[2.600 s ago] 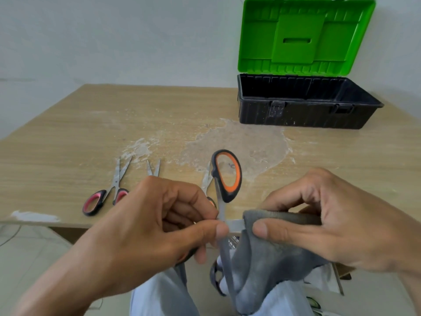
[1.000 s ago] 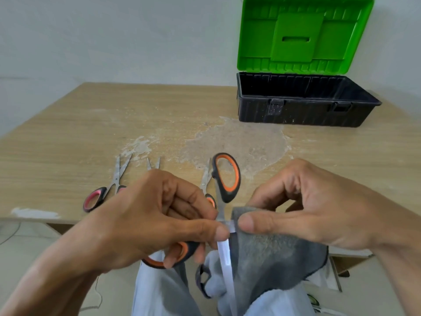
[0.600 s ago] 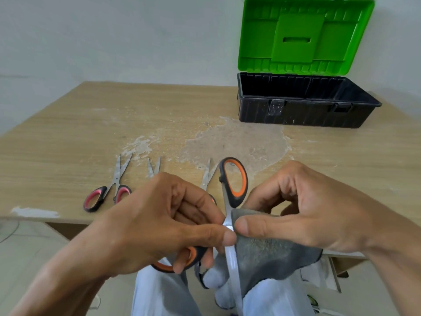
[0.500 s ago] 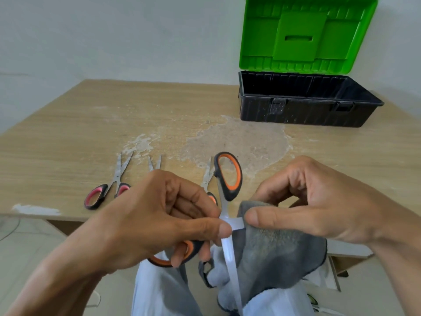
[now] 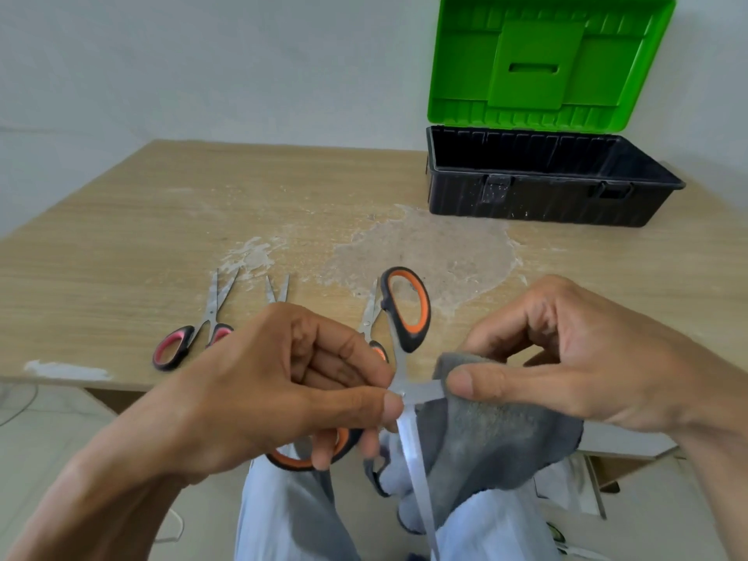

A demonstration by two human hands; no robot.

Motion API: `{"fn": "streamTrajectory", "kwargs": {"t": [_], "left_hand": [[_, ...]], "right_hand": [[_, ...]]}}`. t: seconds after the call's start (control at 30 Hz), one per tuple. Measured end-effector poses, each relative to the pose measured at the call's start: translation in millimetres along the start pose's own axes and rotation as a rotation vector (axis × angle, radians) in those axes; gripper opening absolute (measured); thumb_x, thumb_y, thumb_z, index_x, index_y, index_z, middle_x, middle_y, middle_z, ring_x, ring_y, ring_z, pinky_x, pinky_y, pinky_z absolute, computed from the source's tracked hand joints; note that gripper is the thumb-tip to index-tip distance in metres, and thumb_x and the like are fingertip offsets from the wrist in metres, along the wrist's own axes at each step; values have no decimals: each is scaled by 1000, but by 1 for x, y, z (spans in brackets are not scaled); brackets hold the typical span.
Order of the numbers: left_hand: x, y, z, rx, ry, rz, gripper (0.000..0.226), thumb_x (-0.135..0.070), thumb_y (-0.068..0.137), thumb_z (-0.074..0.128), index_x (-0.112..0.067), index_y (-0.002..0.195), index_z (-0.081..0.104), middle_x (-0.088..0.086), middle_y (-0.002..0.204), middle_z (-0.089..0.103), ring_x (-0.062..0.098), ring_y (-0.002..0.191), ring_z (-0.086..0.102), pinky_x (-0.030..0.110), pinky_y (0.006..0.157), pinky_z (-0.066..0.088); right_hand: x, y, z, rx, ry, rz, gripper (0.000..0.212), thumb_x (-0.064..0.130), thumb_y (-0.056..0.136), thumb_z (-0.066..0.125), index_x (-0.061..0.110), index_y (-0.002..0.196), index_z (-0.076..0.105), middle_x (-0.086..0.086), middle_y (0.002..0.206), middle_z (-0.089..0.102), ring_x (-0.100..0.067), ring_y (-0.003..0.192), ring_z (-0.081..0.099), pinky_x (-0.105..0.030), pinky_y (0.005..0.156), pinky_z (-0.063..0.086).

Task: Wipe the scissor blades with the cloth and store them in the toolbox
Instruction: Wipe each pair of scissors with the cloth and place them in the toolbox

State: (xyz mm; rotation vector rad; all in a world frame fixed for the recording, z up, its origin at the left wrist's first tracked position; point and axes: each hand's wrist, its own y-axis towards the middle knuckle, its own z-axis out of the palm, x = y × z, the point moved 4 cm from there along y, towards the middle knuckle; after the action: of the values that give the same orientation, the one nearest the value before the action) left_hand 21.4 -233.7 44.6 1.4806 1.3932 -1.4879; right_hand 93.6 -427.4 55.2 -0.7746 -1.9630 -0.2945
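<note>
The task is in its first part, the wiping. The left hand (image 5: 283,390) grips the orange-handled scissors (image 5: 406,313) at the pivot and the lower handle, with the blades opened in a cross. The right hand (image 5: 566,358) pinches the grey cloth (image 5: 498,447) around the blade that points to 3 o'clock. The other blade points down to 6 o'clock and is bare.

The toolbox (image 5: 546,196) stands open at 1 o'clock, well apart from the hands, and I see no scissors in the visible part of it. On the table (image 5: 121,236), at 10 o'clock from the hands, lie the pink-handled scissors (image 5: 190,338). Two more pairs (image 5: 370,309) lie behind the left hand, partly hidden. So I judge that all the storing remains, and probably also most of the wiping.
</note>
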Motion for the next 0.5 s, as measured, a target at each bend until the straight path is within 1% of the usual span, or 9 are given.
{"fn": "streamTrajectory", "kwargs": {"t": [0.1,0.17,0.23,0.27,0.3,0.33,0.4,0.47,0.5], "left_hand": [[2,-4,-7,-54,-40,-4,10,-14,65,82,-9,70,76,20,60,71,16,34,50,18,38,43],[1,-5,-8,-63,-59,-1,9,-12,63,81,-7,68,76,21,58,69,15,33,50,17,36,42],[0,-6,-8,-68,-62,9,11,-12,61,81,-5,68,76,21,56,68,15,32,50,17,35,41],[0,-6,-9,-69,-60,15,11,-12,61,81,-5,67,76,21,55,68,15,32,50,16,35,41],[0,-6,-10,-66,-61,19,10,-12,61,81,-5,67,76,21,55,68,15,32,50,16,35,42],[-1,-5,-9,-56,-59,23,10,-11,61,81,-6,67,76,21,56,68,15,32,51,16,36,42],[-3,-4,-7,-28,-51,28,9,-12,63,81,-7,68,77,21,57,69,15,33,53,16,37,43],[-5,-1,-1,1,-56,22,6,-12,65,81,-9,68,76,20,58,70,14,34,53,16,38,44],[-6,0,1,21,-55,22,5,-12,66,81,-10,68,76,19,58,70,13,34,53,16,38,44]], "right_hand": [[-13,-7,-15,-55,68,35,18,34,88,75,20,85,86,-9,84,82,-38,78,76,-43,73,60],[-19,-12,-23,-93,108,40,17,34,88,77,20,86,87,-13,84,81,-44,78,74,-37,70,57],[-21,-16,-28,-133,147,34,15,30,82,76,20,84,87,-9,84,83,-29,74,79,-23,68,58],[-21,-17,-29,-136,175,31,16,28,80,75,19,84,87,-7,85,83,-22,75,80,-19,67,58],[-20,-17,-28,-122,194,26,17,28,80,74,19,86,87,-7,86,83,-21,77,81,-19,67,59],[-17,-16,-27,-102,196,16,19,30,81,74,19,88,87,-7,88,83,-25,79,81,-22,68,61],[-11,-14,-22,-65,178,0,22,37,86,73,23,93,87,-10,91,83,-37,83,79,-37,71,63],[-7,-11,-13,-31,146,-20,23,44,91,72,27,97,86,-13,92,82,-49,83,74,-56,73,60],[-6,-10,-9,-8,117,-35,25,48,93,71,29,97,86,-15,90,81,-52,81,71,-60,72,57]]}}
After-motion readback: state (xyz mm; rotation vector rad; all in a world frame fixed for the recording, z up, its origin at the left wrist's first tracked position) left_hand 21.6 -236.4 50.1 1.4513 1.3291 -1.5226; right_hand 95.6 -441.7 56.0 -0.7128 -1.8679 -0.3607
